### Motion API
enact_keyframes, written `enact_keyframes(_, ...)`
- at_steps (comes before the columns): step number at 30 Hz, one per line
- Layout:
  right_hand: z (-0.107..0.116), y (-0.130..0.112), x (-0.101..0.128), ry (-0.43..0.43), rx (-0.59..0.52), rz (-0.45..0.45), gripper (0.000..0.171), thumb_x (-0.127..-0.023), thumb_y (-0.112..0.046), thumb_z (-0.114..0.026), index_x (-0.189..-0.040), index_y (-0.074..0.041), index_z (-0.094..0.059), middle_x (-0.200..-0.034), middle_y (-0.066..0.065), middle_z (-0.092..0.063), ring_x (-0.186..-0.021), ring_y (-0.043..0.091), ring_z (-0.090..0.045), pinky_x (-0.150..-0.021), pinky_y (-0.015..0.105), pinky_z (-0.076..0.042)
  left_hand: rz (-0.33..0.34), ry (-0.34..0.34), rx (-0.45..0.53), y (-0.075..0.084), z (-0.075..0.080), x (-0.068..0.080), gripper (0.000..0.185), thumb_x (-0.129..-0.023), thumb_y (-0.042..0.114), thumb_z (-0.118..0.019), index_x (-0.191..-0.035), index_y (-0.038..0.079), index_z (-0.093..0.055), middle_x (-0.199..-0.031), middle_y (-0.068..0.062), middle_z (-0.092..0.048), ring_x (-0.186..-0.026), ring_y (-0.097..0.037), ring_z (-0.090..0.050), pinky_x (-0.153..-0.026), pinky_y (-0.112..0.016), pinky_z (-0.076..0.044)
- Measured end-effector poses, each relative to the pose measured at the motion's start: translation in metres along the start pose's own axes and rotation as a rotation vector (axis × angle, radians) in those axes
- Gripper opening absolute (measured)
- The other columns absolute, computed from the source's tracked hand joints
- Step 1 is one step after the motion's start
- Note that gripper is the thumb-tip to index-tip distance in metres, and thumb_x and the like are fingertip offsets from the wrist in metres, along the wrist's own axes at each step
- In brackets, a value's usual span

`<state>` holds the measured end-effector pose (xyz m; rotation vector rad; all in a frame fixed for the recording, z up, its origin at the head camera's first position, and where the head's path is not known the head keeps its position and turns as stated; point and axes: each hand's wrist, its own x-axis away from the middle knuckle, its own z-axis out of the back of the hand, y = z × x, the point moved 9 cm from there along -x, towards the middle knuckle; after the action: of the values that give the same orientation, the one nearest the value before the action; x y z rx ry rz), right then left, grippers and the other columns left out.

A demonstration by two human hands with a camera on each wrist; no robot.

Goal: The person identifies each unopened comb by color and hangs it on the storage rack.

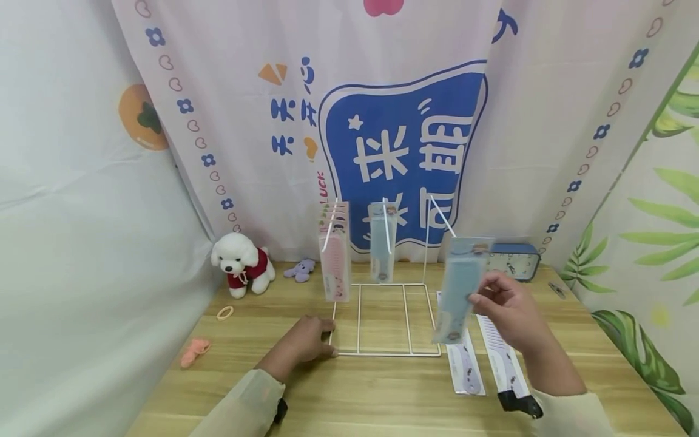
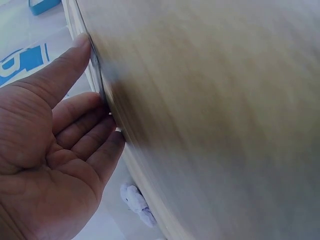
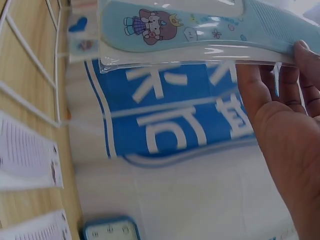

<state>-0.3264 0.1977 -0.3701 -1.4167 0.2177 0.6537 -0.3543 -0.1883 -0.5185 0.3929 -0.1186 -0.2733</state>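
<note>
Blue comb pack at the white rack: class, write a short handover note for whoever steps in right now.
Right hand: pinches the blue comb pack upright near the rack's right hook, not yet hung.
Left hand: fingers straight, resting on the table against the rack base's left corner.
Done: pink packs hang on the left hook, one blue pack on the middle hook.
Left: hang the held pack; two purple comb packs lie on the table by the rack.
</note>
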Motion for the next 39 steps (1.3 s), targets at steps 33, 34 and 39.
enact_keyframes(33,-0.089,0.068,-0.059,-0.053,0.170,-0.383,0.020,-0.106,-0.020,-0.074,-0.116,-0.006,-0.064,-0.109,0.009,-0.069,-0.099,0.020,-0.068,-0.084,0.034,-0.065,0.024,0.004,0.038,0.000,0.002,0.001,0.062,-0.086,0.029,-0.095,-0.137,0.003,-0.074,-0.138,-0.021,-0.073,-0.132,-0.040,-0.067,-0.115,-0.057,-0.054)
enact_keyframes(34,-0.088,0.072,-0.065,-0.037,0.170,-0.394,0.020,-0.107,-0.019,-0.073,-0.116,-0.006,-0.063,-0.111,0.010,-0.070,-0.102,0.021,-0.069,-0.087,0.037,-0.066,0.025,0.003,0.036,0.000,0.002,0.001,0.062,-0.086,0.030,-0.095,-0.138,0.003,-0.073,-0.139,-0.021,-0.072,-0.133,-0.040,-0.066,-0.115,-0.057,-0.053)
enact_keyframes(39,-0.087,0.085,-0.091,0.043,0.163,-0.407,0.016,-0.107,-0.016,-0.071,-0.116,-0.005,-0.063,-0.116,0.013,-0.070,-0.108,0.023,-0.071,-0.090,0.044,-0.067,0.022,-0.003,0.027,0.001,0.002,0.002,0.064,-0.086,0.030,-0.095,-0.140,0.003,-0.073,-0.144,-0.021,-0.070,-0.138,-0.042,-0.063,-0.118,-0.057,-0.051)
